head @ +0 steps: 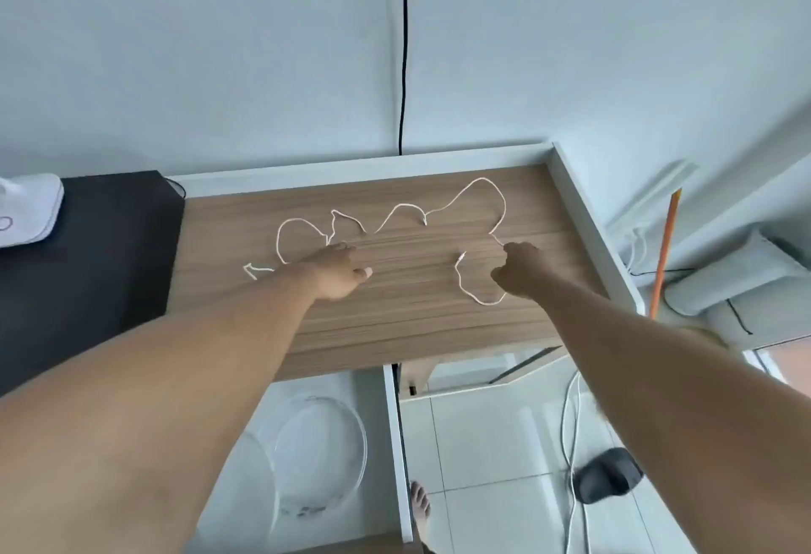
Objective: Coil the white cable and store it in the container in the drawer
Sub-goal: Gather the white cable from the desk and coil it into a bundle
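The white cable (482,179) sprawls in loose loops across the wooden desk top (417,325). My left hand (340,274) reaches over its left loops, fingers stretched out and resting at the cable, thumb apart, holding nothing. My right hand (520,270) is curled over the cable's right part, its fingertips closed on the strand where it comes down from the far loop. A small loop and one cable end lie just left of that hand. Below the desk's front edge the white drawer (397,422) stands open, and a clear round container (365,443) sits inside it.
A black box (87,268) with a white object (26,211) on it adjoins the desk's left side. A black wire (403,48) runs down the wall. An orange stick (665,246) leans at right. A dark object (608,481), white cords (570,422) and a bare foot (419,505) are on the floor.
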A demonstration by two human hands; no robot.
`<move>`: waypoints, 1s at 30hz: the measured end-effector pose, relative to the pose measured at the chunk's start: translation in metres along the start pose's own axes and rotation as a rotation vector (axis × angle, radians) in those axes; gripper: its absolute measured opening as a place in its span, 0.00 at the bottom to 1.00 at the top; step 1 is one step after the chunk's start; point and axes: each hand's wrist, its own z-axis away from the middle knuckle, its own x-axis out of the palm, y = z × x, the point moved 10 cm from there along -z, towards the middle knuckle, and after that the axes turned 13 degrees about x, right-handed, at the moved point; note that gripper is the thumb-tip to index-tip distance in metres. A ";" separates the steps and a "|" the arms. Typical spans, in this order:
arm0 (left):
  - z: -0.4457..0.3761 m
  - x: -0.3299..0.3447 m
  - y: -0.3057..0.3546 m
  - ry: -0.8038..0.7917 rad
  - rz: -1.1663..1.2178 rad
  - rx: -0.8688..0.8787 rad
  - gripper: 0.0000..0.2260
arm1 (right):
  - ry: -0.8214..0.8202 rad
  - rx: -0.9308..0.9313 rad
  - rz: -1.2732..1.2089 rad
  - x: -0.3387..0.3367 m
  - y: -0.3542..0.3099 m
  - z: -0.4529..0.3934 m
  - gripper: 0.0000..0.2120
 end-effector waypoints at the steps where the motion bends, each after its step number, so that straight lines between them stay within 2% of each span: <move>1: -0.004 0.004 -0.001 -0.006 -0.015 -0.012 0.31 | 0.015 0.040 -0.020 0.002 0.007 -0.006 0.20; 5: -0.021 0.015 -0.004 0.025 0.010 -0.014 0.30 | 0.034 0.214 -0.219 0.007 0.032 -0.019 0.21; 8: -0.033 0.017 0.005 0.066 0.063 0.033 0.30 | -0.008 0.279 -0.355 0.016 0.037 -0.029 0.13; 11: -0.042 0.017 0.018 0.113 0.113 0.077 0.30 | -0.169 0.295 -0.662 0.028 0.027 -0.033 0.08; 14: -0.046 0.017 0.034 0.125 0.145 0.121 0.33 | -0.334 0.285 -0.959 0.028 0.009 -0.026 0.07; 19: -0.046 0.005 0.063 0.207 0.170 0.235 0.36 | -0.511 0.222 -1.093 0.015 -0.020 -0.016 0.04; 21: -0.043 -0.001 0.071 0.240 0.163 0.268 0.31 | -0.564 0.204 -1.129 0.010 -0.030 -0.008 0.03; 23: -0.038 -0.007 0.075 0.271 0.171 0.290 0.20 | -0.606 0.204 -1.150 0.008 -0.036 -0.002 0.03; 25: -0.037 -0.013 0.076 0.311 0.244 0.307 0.11 | -0.615 0.209 -1.160 0.005 -0.040 0.000 0.05; 27: -0.015 -0.029 0.074 0.357 0.319 0.296 0.13 | -0.540 0.176 -1.175 -0.017 -0.043 0.012 0.10; 29: -0.017 -0.030 0.066 0.321 0.416 0.258 0.15 | -0.428 0.151 -1.125 -0.027 -0.040 0.008 0.24; 30: -0.016 -0.030 0.063 0.288 0.473 0.257 0.15 | -0.374 0.132 -1.081 -0.033 -0.038 0.007 0.27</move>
